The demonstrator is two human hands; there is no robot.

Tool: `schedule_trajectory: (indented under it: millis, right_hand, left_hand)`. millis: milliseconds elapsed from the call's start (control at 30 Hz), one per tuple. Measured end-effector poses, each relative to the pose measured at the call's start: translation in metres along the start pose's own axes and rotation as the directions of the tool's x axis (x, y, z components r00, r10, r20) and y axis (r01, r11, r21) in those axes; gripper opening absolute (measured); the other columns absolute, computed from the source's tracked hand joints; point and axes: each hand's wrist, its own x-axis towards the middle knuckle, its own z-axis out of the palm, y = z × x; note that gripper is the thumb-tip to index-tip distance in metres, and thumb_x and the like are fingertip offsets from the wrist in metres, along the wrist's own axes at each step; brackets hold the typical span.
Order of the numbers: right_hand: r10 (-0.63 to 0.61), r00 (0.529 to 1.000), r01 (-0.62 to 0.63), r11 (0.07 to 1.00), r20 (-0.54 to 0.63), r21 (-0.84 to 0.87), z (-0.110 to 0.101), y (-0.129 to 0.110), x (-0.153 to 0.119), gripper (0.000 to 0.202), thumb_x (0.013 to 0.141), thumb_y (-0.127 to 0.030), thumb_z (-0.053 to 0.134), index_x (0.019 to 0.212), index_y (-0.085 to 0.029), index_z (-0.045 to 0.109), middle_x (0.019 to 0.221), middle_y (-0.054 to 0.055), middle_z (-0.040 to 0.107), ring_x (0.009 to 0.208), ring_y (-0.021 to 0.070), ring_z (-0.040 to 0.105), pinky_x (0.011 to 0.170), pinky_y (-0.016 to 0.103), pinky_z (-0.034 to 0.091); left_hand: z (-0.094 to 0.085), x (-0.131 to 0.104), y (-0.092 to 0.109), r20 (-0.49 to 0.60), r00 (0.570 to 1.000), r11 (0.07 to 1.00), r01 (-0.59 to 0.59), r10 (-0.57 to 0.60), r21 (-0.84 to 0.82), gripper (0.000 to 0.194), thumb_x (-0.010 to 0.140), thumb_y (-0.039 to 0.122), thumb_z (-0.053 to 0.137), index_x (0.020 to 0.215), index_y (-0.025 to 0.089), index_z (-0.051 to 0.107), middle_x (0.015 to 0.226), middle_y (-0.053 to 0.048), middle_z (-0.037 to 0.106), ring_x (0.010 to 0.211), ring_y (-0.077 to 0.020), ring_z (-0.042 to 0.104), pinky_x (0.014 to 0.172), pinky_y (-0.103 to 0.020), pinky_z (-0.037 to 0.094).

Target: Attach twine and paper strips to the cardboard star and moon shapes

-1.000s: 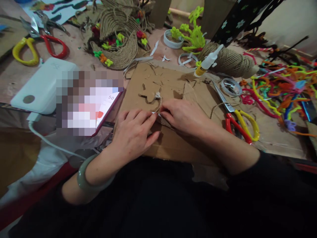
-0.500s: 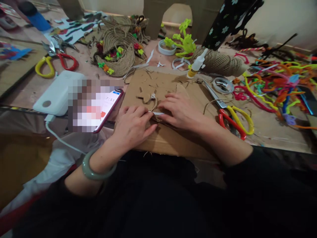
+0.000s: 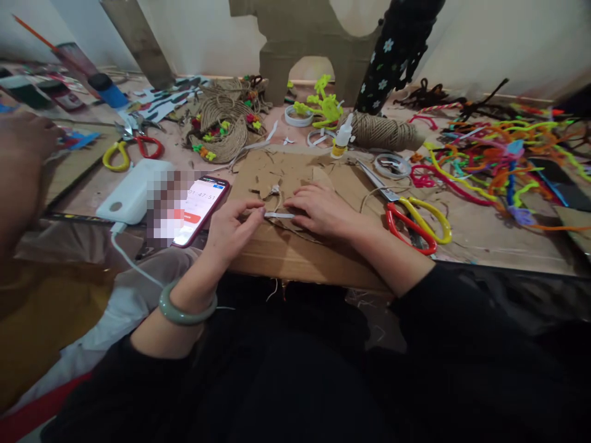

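Note:
A narrow white strip [image 3: 279, 215] stretches between my hands, low over the brown cardboard sheet [image 3: 277, 255]. My left hand [image 3: 233, 229], with a green bangle at the wrist, pinches the strip's left end between thumb and fingertips. At the other end, my right hand [image 3: 318, 210] rests low over the cardboard, its thumb and fingers holding the strip. A thin piece of twine [image 3: 280, 200] curves beside the strip and partly under my right hand. Just beyond my fingers lies a small cut cardboard shape [image 3: 266, 189] with a whitish bit on it.
Red-and-yellow scissors [image 3: 415, 224] lie right of the cardboard, near a glue bottle [image 3: 340, 140], a twine spool [image 3: 383, 130] and tape rolls. Colourful pipe cleaners [image 3: 503, 166] spread at the right. A phone [image 3: 201, 212] and white power bank [image 3: 133, 192] sit left. Another person's hand [image 3: 28, 138] shows far left.
My left hand has gone from lying flat over the strip to pinching its end, baring more of it. The view has tilted up, and another person's hand has appeared at the left.

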Motion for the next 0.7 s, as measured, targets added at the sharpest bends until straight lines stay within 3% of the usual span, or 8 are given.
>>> schedule_trajectory:
  millis: [167, 300, 433, 567, 633, 700]
  right_hand:
    - [0.051, 0.996, -0.046, 0.996, -0.070, 0.078, 0.002, 0.006, 0.001, 0.034, 0.087, -0.022, 0.051, 0.119, -0.021, 0.065, 0.108, 0.010, 0.070, 0.110, 0.0248, 0.054, 0.100, 0.046, 0.026]
    - [0.107, 0.986, -0.081, 0.977, -0.127, 0.196, 0.003, 0.013, -0.001, 0.036, 0.087, -0.022, 0.053, 0.122, -0.023, 0.062, 0.104, 0.008, 0.071, 0.109, 0.0238, 0.056, 0.099, 0.047, 0.027]
    - [0.169, 0.967, -0.110, 0.952, -0.192, 0.285, 0.002, 0.016, -0.006, 0.037, 0.087, -0.020, 0.056, 0.124, -0.021, 0.060, 0.104, 0.008, 0.070, 0.107, 0.0232, 0.058, 0.100, 0.048, 0.030]
    - [0.183, 0.951, -0.099, 0.942, -0.248, 0.320, 0.002, 0.018, -0.009, 0.036, 0.086, -0.020, 0.058, 0.122, -0.020, 0.062, 0.102, 0.007, 0.070, 0.104, 0.0236, 0.061, 0.100, 0.050, 0.033]
    - [0.195, 0.930, -0.083, 0.937, -0.310, 0.340, 0.002, 0.023, -0.009, 0.036, 0.084, -0.019, 0.060, 0.120, -0.020, 0.063, 0.102, 0.007, 0.071, 0.104, 0.0239, 0.061, 0.101, 0.051, 0.034]
    - [0.229, 0.871, -0.053, 0.923, -0.435, 0.380, 0.001, 0.034, -0.008, 0.036, 0.079, -0.019, 0.063, 0.115, -0.020, 0.065, 0.106, 0.008, 0.070, 0.106, 0.0243, 0.061, 0.101, 0.049, 0.037]
  left_hand:
    - [0.001, 0.003, 0.006, -0.003, 0.986, 0.973, 0.164, -0.166, -0.163, 0.029, 0.077, 0.038, 0.062, 0.095, 0.017, 0.070, 0.086, -0.005, 0.072, 0.064, -0.0133, 0.061, 0.058, -0.025, 0.048]
    - [0.009, 0.009, 0.010, 0.057, 0.953, 0.867, 0.293, -0.296, -0.403, 0.035, 0.067, 0.034, 0.072, 0.095, 0.015, 0.065, 0.092, -0.007, 0.071, 0.075, -0.0142, 0.065, 0.061, -0.023, 0.049]
    - [0.014, 0.019, 0.022, 0.292, 0.851, 0.669, 0.524, -0.436, -0.528, 0.038, 0.064, 0.040, 0.077, 0.088, 0.014, 0.063, 0.073, -0.003, 0.066, 0.057, -0.0093, 0.059, 0.046, -0.017, 0.037]
    - [0.019, 0.033, 0.034, 0.527, 0.741, 0.593, 0.661, -0.417, -0.460, 0.027, 0.067, 0.037, 0.076, 0.073, 0.014, 0.063, 0.056, -0.003, 0.063, 0.045, -0.0071, 0.051, 0.042, -0.017, 0.032]
    - [0.022, 0.041, 0.039, 0.529, 0.740, 0.589, 0.661, -0.414, -0.465, 0.021, 0.069, 0.030, 0.075, 0.067, 0.014, 0.062, 0.052, -0.002, 0.061, 0.045, -0.0072, 0.052, 0.044, -0.016, 0.034]
    - [0.026, 0.050, 0.045, 0.491, 0.761, 0.573, 0.645, -0.423, -0.506, 0.017, 0.068, 0.025, 0.073, 0.065, 0.013, 0.060, 0.050, -0.001, 0.060, 0.046, -0.0073, 0.054, 0.046, -0.016, 0.037]
